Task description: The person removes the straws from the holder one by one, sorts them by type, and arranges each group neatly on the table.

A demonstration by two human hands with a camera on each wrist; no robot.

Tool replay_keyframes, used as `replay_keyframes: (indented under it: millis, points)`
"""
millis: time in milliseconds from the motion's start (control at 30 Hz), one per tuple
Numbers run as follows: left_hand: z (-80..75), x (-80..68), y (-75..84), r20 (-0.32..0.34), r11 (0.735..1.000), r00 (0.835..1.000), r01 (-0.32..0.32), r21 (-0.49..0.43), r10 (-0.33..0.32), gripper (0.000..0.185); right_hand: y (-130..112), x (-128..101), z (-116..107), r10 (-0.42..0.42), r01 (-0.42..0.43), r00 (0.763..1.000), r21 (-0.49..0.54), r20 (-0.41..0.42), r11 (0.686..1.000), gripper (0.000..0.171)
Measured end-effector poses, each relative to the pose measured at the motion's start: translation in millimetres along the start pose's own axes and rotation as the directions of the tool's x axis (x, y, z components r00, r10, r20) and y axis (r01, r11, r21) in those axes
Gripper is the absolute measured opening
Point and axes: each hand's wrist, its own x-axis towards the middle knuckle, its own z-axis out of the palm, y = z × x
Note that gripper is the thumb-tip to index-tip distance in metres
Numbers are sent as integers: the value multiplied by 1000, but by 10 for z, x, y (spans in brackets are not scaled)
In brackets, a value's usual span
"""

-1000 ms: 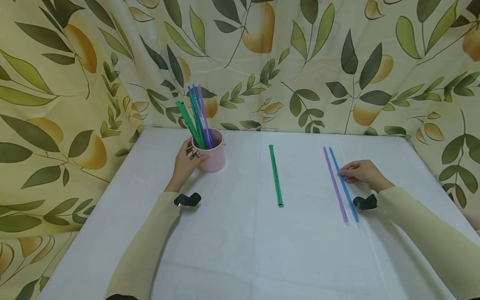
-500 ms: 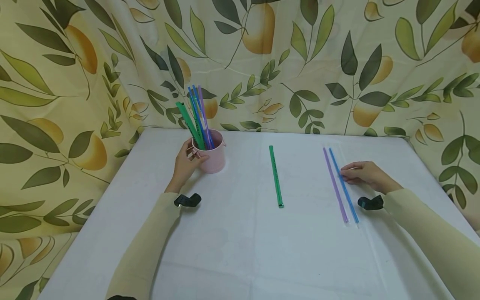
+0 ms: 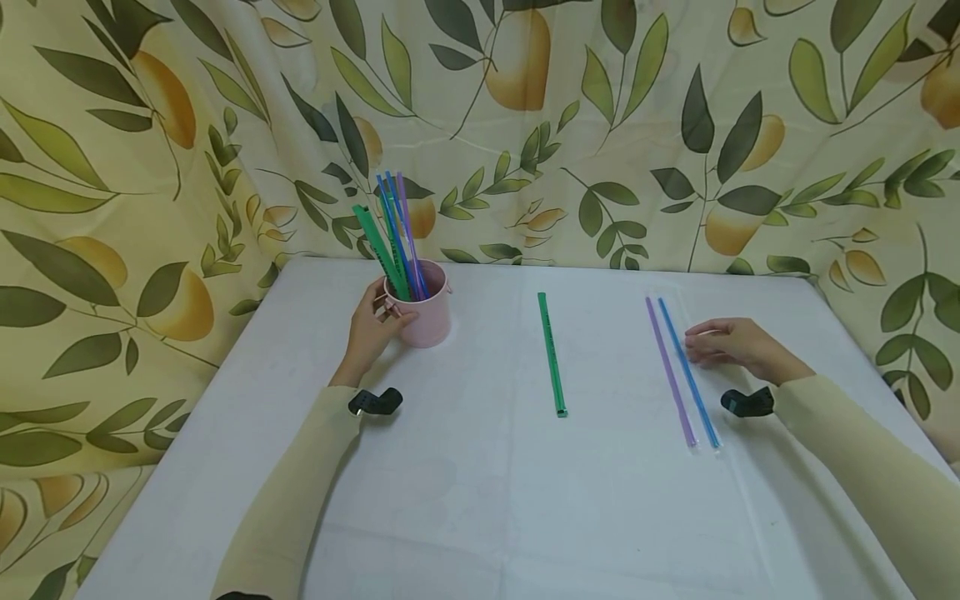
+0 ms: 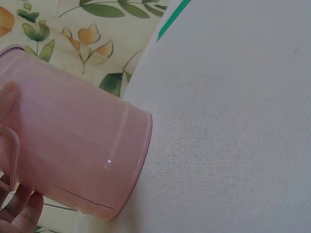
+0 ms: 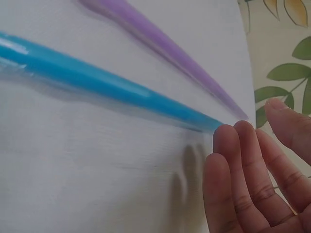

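White tablecloth (image 3: pixel 465 500); blue straw (image 3: pixel 687 372) lengthwise, front-to-back.

Head view high, facing table (image 3: pixel 480 500); wrist views close (shared tabletop).

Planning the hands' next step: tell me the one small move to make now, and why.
Probably close the right hand on the blue straw and lift it. Its straight fingers lie just beside that straw, which rests next to the purple straw on the white table, while the left hand grips the pink cup that already holds straws.
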Motion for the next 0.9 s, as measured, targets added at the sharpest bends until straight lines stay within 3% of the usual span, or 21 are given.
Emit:
replay_keyframes:
  millis: [300, 500, 700, 900]
  points:
    - [-1, -6, 4, -2, 1000, 1000, -3, 1, 3, 78, -153, 39, -71, -42, 41, 999, -28, -21, 999, 62]
    - [-5, 17, -45, -2, 1000, 1000, -5, -4, 5, 78, -333, 71, -50, -131, 130, 990, -44, -45, 991, 58]
    - [4, 152, -297, -15, 1000, 1000, -7, 3, 7, 81, -518, 105, 39, -289, 295, 952, 51, -104, 954, 48]
    - [10, 156, -314, -22, 1000, 1000, -13, 17, 13, 81, -713, 182, 159, -374, 392, 913, 95, -160, 915, 31]
